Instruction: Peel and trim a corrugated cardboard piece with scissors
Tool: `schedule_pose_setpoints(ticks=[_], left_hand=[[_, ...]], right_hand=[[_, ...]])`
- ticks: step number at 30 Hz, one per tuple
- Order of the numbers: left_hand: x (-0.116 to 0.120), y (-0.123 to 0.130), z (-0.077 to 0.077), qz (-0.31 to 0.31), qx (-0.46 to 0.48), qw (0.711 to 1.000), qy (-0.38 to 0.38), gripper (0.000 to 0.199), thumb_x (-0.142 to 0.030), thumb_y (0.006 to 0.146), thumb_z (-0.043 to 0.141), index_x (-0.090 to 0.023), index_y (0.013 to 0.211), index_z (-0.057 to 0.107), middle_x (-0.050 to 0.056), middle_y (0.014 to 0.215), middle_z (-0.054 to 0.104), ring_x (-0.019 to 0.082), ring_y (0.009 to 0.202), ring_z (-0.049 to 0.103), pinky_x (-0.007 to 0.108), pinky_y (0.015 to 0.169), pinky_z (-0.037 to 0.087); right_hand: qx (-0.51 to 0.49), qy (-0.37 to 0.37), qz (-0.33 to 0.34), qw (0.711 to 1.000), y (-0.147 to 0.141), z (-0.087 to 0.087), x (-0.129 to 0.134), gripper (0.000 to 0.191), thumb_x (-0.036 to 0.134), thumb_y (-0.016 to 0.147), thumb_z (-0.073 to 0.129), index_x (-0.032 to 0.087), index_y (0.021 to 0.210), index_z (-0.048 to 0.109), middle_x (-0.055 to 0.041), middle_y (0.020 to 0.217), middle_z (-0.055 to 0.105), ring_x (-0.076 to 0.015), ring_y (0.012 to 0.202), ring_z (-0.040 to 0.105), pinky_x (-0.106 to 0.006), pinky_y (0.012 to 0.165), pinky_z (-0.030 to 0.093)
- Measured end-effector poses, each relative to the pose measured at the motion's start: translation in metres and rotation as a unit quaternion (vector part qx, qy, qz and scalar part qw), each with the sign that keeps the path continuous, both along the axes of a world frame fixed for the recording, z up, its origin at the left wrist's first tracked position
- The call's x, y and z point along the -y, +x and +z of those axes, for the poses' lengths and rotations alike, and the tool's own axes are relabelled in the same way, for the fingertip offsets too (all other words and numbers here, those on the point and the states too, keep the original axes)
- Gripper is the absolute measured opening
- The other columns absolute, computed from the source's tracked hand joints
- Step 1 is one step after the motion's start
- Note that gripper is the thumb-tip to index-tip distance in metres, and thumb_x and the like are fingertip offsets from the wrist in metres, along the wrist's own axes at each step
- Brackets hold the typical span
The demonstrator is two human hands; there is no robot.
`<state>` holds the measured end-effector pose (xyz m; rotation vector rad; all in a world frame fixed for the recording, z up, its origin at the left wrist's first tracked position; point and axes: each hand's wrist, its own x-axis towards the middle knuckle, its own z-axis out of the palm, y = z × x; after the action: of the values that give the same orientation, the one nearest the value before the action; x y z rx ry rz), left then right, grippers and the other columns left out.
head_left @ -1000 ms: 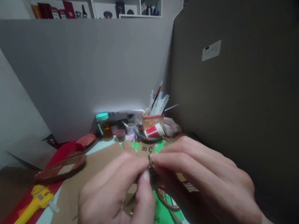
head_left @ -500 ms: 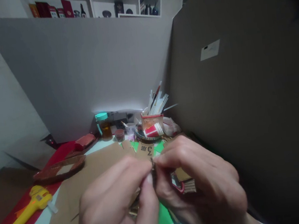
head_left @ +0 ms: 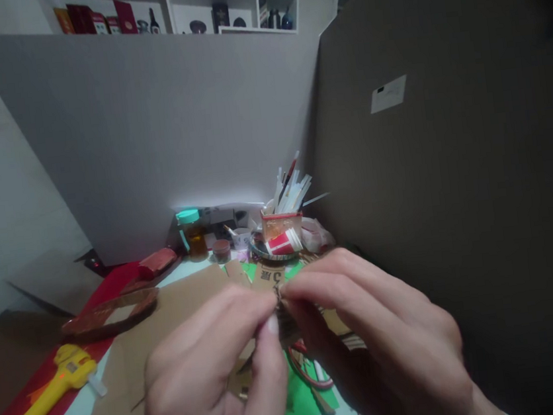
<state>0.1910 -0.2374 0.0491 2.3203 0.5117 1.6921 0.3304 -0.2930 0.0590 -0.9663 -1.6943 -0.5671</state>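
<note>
My left hand [head_left: 210, 375] is closed at the bottom centre, its thumb and index finger pinching a small dark brown piece [head_left: 286, 323] that looks like cardboard. Against the top of that piece, the fingertips of my right hand [head_left: 381, 335] are pinched together, nearly touching the left fingertips. Most of the piece is hidden by the fingers. Below it lie green sheets [head_left: 299, 408] and a red-handled tool [head_left: 312, 378], partly covered by my right hand. A large flat cardboard sheet [head_left: 169, 319] extends behind and left of my left hand.
A yellow glue gun [head_left: 44, 404] lies at the left on red cloth. Toward the back stand a teal-lidded bottle [head_left: 193, 237], a small jar [head_left: 221, 250] and a container of white strips [head_left: 282, 225]. Grey panels rise behind and right.
My right hand has shifted slightly right and its fingers have straightened somewhat. More of the small piece, the red handle and the green sheets now shows between the hands.
</note>
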Motion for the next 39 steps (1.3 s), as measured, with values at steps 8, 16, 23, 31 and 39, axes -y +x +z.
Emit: schedule_pose_setpoints(ticks=[8,16,23,31,39], left_hand=[[0.002,0.002,-0.004,0.003,0.019,0.998,-0.052,0.028,-0.008,0.081,0.058,-0.033,0.089,0.064,-0.014,0.083,0.067,0.005,0.080,0.065,0.012,0.076,0.048],[0.004,0.003,0.001,-0.067,0.146,0.937,-0.312,0.031,-0.016,0.083,0.064,-0.044,0.084,0.077,-0.013,0.088,0.074,0.010,0.081,0.066,0.012,0.071,0.051],[-0.007,-0.004,0.011,-0.161,0.103,0.865,-0.465,0.010,-0.027,0.081,0.070,-0.031,0.082,0.079,-0.003,0.078,0.070,0.017,0.077,0.064,0.023,0.072,0.052],[-0.012,-0.005,0.014,-0.271,0.012,0.802,-0.532,0.009,-0.030,0.085,0.066,-0.025,0.086,0.073,-0.001,0.072,0.060,0.014,0.069,0.054,0.022,0.063,0.046],[-0.016,-0.009,0.018,-0.336,0.001,0.709,-0.621,0.008,-0.024,0.081,0.062,-0.019,0.078,0.067,0.001,0.070,0.052,0.014,0.066,0.051,0.023,0.061,0.048]], right_hand=[[-0.009,0.019,-0.027,0.999,-0.003,-0.007,-0.004,0.013,-0.003,0.080,0.060,0.010,0.081,0.062,-0.0058,0.070,0.058,-0.0148,0.065,0.053,-0.030,0.059,0.044],[-0.023,-0.053,-0.054,0.997,0.011,0.003,0.001,0.011,0.002,0.088,0.053,0.009,0.091,0.062,-0.0080,0.083,0.059,-0.0154,0.077,0.055,-0.029,0.070,0.046],[0.002,-0.142,-0.029,0.989,0.016,0.009,0.006,0.017,0.009,0.094,0.051,0.011,0.081,0.063,-0.0003,0.070,0.049,-0.0097,0.058,0.043,-0.025,0.055,0.037],[0.035,-0.171,-0.026,0.984,0.021,0.015,0.012,0.012,0.010,0.092,0.056,0.011,0.085,0.066,-0.0003,0.071,0.051,-0.0102,0.062,0.044,-0.025,0.057,0.037],[-0.030,-0.238,0.021,0.971,0.020,0.016,0.015,0.019,0.013,0.094,0.054,0.014,0.077,0.063,0.0039,0.067,0.054,-0.0063,0.060,0.048,-0.020,0.058,0.039]])
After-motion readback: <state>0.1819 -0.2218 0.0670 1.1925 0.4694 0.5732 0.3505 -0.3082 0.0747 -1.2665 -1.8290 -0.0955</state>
